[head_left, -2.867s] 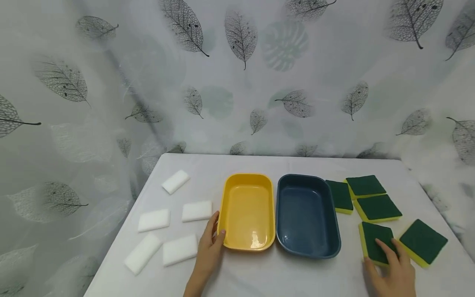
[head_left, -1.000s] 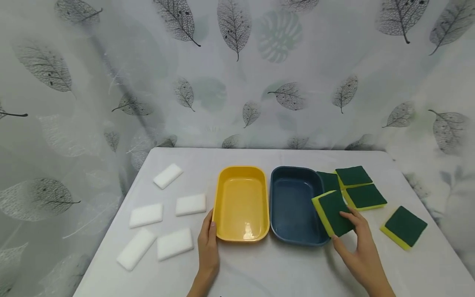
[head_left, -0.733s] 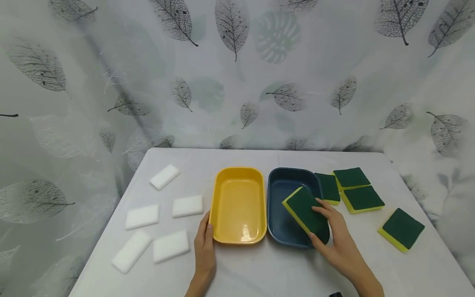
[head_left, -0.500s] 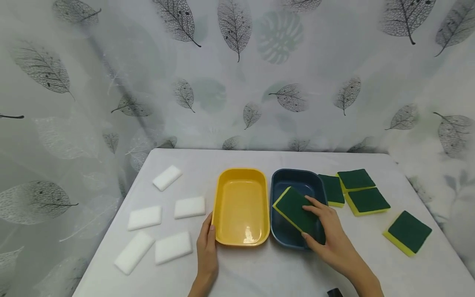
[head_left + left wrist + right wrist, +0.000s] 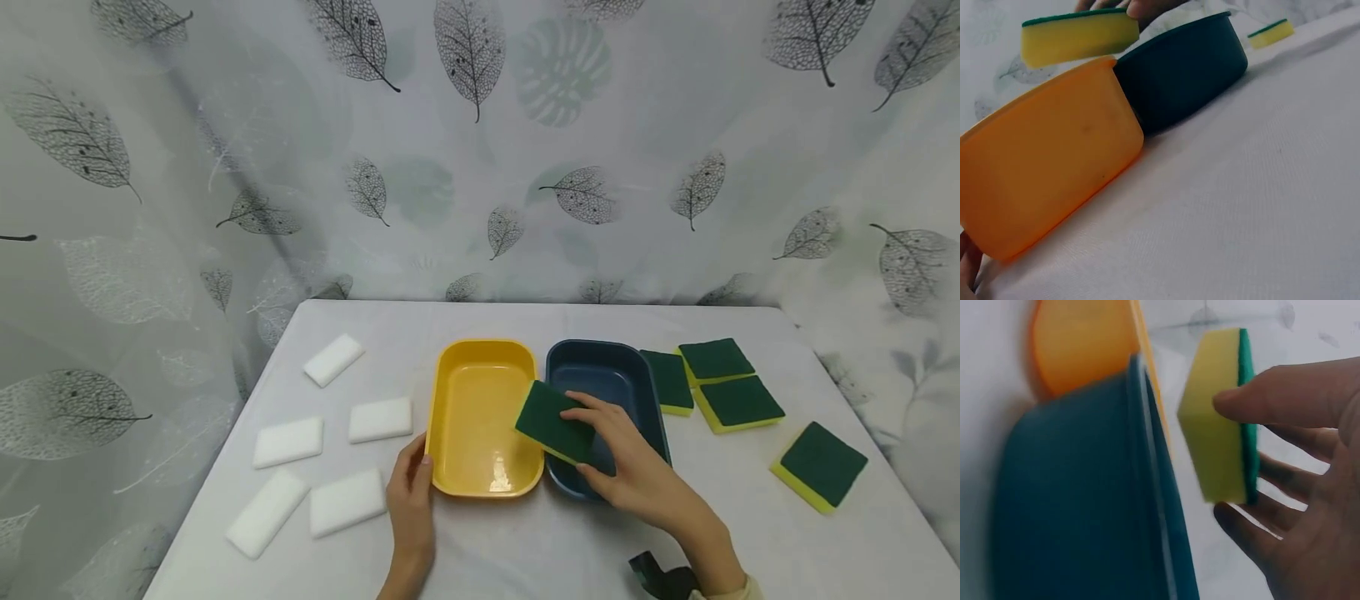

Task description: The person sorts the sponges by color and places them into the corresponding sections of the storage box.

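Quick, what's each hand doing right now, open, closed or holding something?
Left hand: open, holding nothing, fingers resting against the side of the yellow tray.
Right hand: closed on a green-and-yellow sponge, pinching it.

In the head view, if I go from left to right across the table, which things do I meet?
Five white sponges, left hand, yellow tub, dark blue tub, four green-and-yellow scouring sponges at the right.

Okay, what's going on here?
A person's right hand holds a green-and-yellow sponge above where a yellow tray and a blue tray meet. The left hand touches the yellow tray's outer side. Four similar sponges lie to the right; five white blocks lie to the left.
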